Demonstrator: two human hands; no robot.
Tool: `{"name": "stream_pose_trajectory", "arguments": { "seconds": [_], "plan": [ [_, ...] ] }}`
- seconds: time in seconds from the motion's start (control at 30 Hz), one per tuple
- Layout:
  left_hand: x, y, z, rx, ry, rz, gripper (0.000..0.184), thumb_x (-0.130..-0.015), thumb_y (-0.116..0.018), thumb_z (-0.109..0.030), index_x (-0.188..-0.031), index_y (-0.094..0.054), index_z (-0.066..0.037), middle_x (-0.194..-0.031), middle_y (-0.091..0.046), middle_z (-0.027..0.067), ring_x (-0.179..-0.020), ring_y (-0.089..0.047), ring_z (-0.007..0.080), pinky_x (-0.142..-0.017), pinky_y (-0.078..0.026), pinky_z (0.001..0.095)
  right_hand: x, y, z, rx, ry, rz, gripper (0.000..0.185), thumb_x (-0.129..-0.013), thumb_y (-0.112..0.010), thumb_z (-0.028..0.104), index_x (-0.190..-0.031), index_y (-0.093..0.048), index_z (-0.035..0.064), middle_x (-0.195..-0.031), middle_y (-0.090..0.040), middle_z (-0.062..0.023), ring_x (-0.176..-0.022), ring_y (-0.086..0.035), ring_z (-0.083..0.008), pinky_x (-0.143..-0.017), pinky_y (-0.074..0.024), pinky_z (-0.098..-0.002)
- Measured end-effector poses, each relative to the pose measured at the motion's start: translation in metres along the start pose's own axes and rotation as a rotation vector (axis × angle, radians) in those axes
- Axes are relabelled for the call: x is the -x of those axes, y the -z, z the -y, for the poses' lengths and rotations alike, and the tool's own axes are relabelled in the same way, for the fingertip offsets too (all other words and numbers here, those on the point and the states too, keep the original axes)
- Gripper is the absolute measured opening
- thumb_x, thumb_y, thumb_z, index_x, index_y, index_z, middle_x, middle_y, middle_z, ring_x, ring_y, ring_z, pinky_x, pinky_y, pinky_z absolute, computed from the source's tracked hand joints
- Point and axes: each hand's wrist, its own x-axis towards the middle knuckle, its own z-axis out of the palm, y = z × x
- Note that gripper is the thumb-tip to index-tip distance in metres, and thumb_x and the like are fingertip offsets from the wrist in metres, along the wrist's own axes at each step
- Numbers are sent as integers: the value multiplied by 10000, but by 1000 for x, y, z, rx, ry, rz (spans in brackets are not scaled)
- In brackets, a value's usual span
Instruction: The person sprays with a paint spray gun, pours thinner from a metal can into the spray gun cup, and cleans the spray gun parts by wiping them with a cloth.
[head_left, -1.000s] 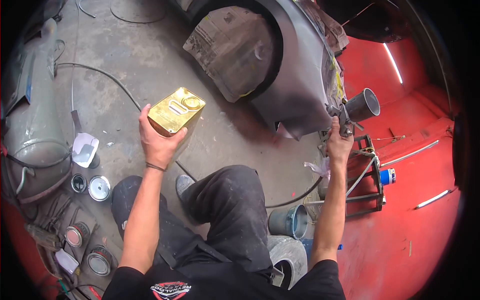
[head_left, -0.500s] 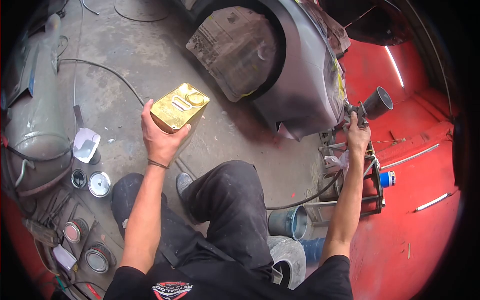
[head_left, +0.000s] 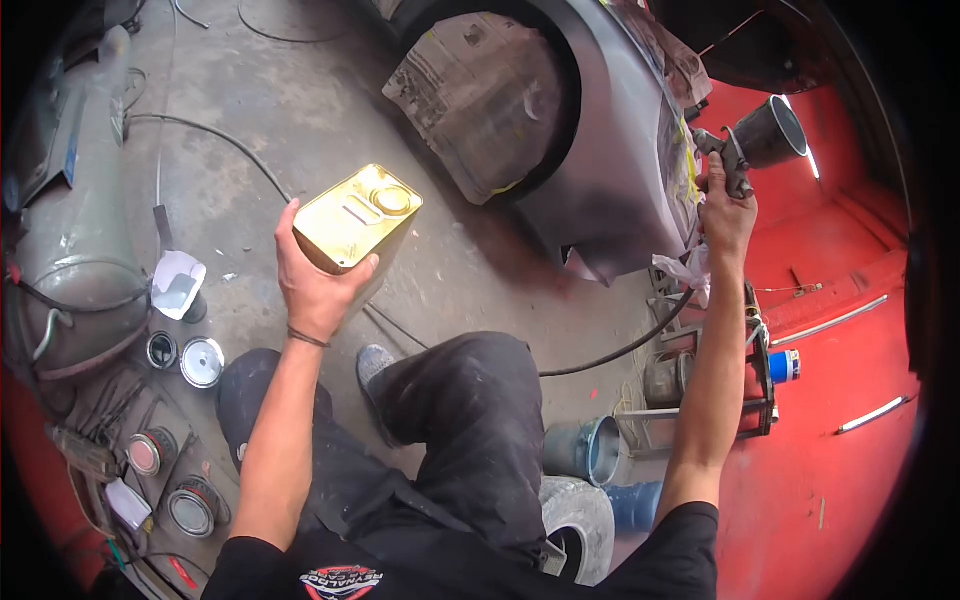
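My left hand (head_left: 318, 285) is wrapped round the side of a rectangular gold metal can (head_left: 345, 222), whose top with a round cap and a handle faces me. On the right, my right hand (head_left: 728, 218) grips a spray gun (head_left: 732, 160) with a dark grey cup (head_left: 772, 132) attached. The gun is beside the corner of a grey car body panel (head_left: 625, 150); I cannot tell whether its trigger is pressed. Newspaper (head_left: 485, 105) covers the wheel opening in that panel. A white cloth or paper (head_left: 688, 272) hangs below my right hand.
Open paint cans (head_left: 203, 362) and lidded tins (head_left: 192, 508) stand on the floor at left, near a large grey-green car part (head_left: 75, 230). A hose (head_left: 615, 360) runs behind my knee. A blue bucket (head_left: 598, 450), a tire (head_left: 590, 515) and a metal stand (head_left: 755, 400) are at right.
My right hand has lifted the spray gun up and slightly right, and its cup looks larger. The gold can stays almost in place in my left hand.
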Motion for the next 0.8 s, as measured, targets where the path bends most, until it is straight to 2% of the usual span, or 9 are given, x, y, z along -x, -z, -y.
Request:
{"name": "stream_pose_trajectory", "arguments": {
  "seconds": [0.13, 0.2, 0.23, 0.33, 0.47, 0.5, 0.6, 0.73, 0.8],
  "plan": [
    [-2, 7, -8, -90, -19, 6, 1114, -687, -968, -119, -1595, -328, -41, -1363, -613, 171, -1273, -614, 290, -1100, -505, 417, 3, -12, -20, -56, 33, 31, 349, -1044, -741, 397, -924, -715, 70, -675, -598, 37, -472, -479, -53, -407, -357, -277],
    [-2, 2, -3, -27, 16, 21, 1121, -661, -979, -178, -1576, -345, -38, -1405, -569, 202, -1315, -573, 354, -1131, -469, 466, 19, -17, -15, -86, 26, 66, 304, -1047, -739, 384, -994, -721, 85, -717, -618, 32, -485, -488, -51, -410, -366, -275],
    [-2, 0, 0, 4, 35, 29, 1126, -649, -984, -207, -1566, -354, -37, -1426, -547, 218, -1336, -552, 387, -1146, -451, 490, 26, -12, -11, -78, -67, 141, 277, -1048, -736, 387, -1086, -719, 113, -747, -628, 30, -480, -486, -57, -411, -372, -269],
    [0, -5, -1, -98, -11, 25, 1085, -685, -968, -124, -1571, -349, -38, -1344, -615, 165, -1262, -613, 280, -1097, -501, 419, 36, -11, -5, -8, -177, 173, 285, -1045, -736, 399, -1123, -717, 125, -736, -619, 34, -478, -483, -58, -406, -367, -265],
    [7, -11, -9, -70, 9, 55, 1062, -695, -960, -120, -1561, -352, -37, -1345, -609, 160, -1257, -609, 280, -1103, -493, 419, 15, -12, -34, -109, -57, -33, 377, -1026, -754, 432, -920, -713, 73, -671, -607, 26, -452, -491, -75, -394, -360, -290],
    [9, -12, -12, -63, 17, 60, 1060, -697, -958, -116, -1562, -350, -37, -1349, -606, 159, -1257, -607, 279, -1104, -492, 418, 8, -7, -34, -73, -145, -70, 455, -1012, -766, 458, -785, -686, 72, -601, -568, 35, -443, -486, -76, -404, -359, -293],
    [16, -11, -17, -7, 62, 97, 1047, -706, -944, -95, -1563, -345, -37, -1368, -591, 156, -1261, -601, 270, -1103, -490, 412, -7, 4, -43, -119, -135, -111, 493, -1002, -768, 485, -734, -667, 84, -564, -535, 46, -433, -467, -72, -408, -356, -289],
    [18, -13, -14, 65, 94, 136, 1042, -704, -945, -100, -1554, -347, -30, -1364, -598, 158, -1258, -608, 266, -1102, -495, 411, -5, 28, -81, -27, -191, -121, 494, -1012, -751, 474, -741, -665, 70, -553, -540, 37, -408, -473, -90, -395, -354, -295],
    [16, -17, -8, 66, 93, 146, 1053, -684, -962, -126, -1542, -361, -23, -1366, -602, 173, -1256, -622, 287, -1095, -505, 423, 4, 45, -91, 51, -309, -75, 461, -1016, -750, 454, -781, -670, 65, -584, -568, 22, -409, -484, -94, -385, -356, -298]
  ]
}}
